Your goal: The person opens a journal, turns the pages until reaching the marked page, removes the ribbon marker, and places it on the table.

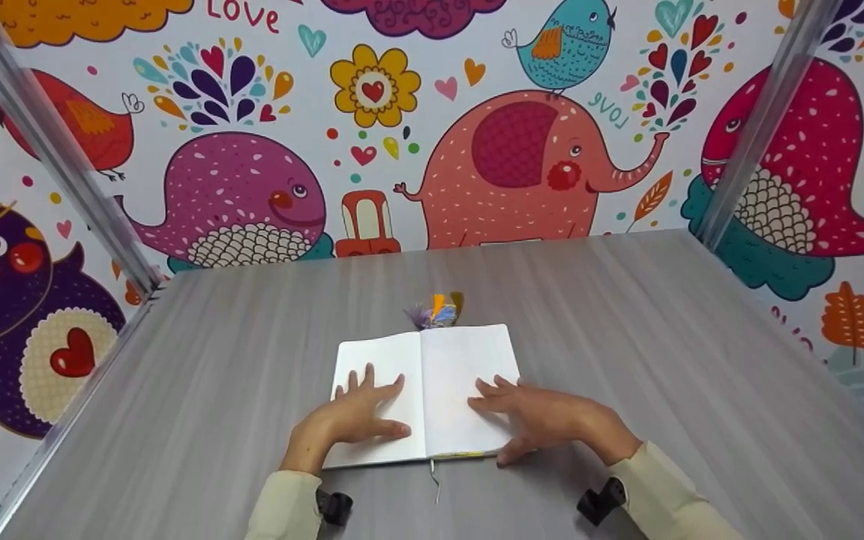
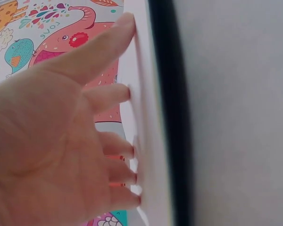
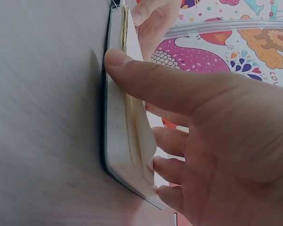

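An open notebook with blank white pages lies flat on the table. My left hand rests on the left page with its fingers spread, and in the left wrist view the fingertips touch the paper above the dark cover. On the right page lie the fingers of my right hand. Its thumb touches the lower edge of the page block in the right wrist view. A thin ribbon bookmark hangs from the bottom of the spine.
Just beyond the notebook's top edge lies a small colourful bundle with orange, blue and purple parts; its kind is unclear. The grey wood-grain table reaches back to a wall printed with cartoon animals. Metal posts stand at both back corners.
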The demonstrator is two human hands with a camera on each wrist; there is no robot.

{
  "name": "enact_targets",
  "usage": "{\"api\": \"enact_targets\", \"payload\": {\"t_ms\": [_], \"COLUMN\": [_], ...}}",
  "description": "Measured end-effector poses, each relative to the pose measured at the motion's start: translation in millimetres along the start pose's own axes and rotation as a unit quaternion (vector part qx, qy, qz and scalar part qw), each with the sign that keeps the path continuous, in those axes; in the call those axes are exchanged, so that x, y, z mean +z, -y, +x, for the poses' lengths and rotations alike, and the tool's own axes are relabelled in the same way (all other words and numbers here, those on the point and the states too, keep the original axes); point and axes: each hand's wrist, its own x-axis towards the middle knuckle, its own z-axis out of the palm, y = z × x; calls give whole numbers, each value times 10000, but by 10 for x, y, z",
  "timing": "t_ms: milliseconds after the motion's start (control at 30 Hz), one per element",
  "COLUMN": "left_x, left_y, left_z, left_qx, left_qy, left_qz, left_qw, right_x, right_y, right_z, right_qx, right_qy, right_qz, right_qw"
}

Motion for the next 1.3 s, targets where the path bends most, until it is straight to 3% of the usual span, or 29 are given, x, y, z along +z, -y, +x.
{"api": "enact_targets", "payload": {"t_ms": [200, 400, 633, 833, 933, 1133, 1300], "left_x": [-6, -18, -8, 0, -2, -16, -12], "left_y": [-8, -6, -2, -4, -6, -12, -11], "left_z": [-14, -20, -15, -23, -21, -15, -6], "left_qx": [40, 83, 15, 19, 31, 34, 11], "left_qy": [-35, -52, -67, -63, -39, -42, -24], "left_qz": [111, 151, 79, 16, 5, 52, 58], "left_qw": [9999, 9998, 9999, 10000, 10000, 10000, 10000], "right_x": [-14, -57, -74, -76, -79, -95, -88], "right_y": [-12, -53, -119, -171, -197, -241, -276], "right_z": [-17, -26, -8, 27, 34, 47, 63], "right_qx": [-126, -176, -352, -587, -463, -1, 158], "right_qy": [5, 42, -260, -937, -1394, -2113, -2429], "right_qz": [-40, 298, 491, 339, 370, 920, 1567], "right_qw": [9999, 9994, 9978, 9933, 9885, 9731, 9572]}}
